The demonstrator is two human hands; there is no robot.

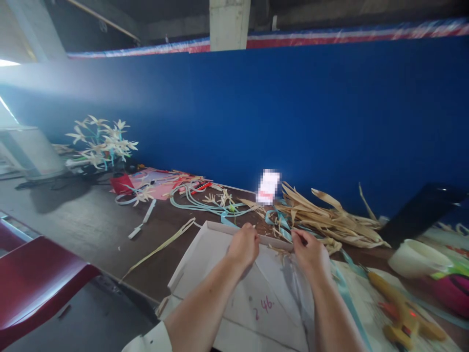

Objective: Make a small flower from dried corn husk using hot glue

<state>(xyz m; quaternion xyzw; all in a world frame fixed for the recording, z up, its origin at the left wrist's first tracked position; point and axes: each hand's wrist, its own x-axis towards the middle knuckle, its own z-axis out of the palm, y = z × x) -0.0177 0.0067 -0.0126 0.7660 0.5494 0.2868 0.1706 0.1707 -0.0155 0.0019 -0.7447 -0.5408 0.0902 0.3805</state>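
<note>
A shallow white cardboard box [216, 259] with pink handwritten marks lies before me on the dark table. Over its far part my left hand [245, 244] is closed with fingertips together; whatever it may pinch is hidden. My right hand [310, 252] is at the box's far right edge, thumb and fingers curled together, and anything between them is too small to make out. Just beyond the hands are light-blue ribbon [282, 225] and a heap of dried husks [330, 215]. Small pale husk scraps [280, 252] lie in the box between my hands.
At right are a yellow glue gun [401, 308] with a red light and a white cup [417, 256]. Husk flowers [106, 142] stand far left. A blurred-out bright screen [268, 187] leans near the blue partition [330, 112]. Red chairs [40, 278] flank the table's left front.
</note>
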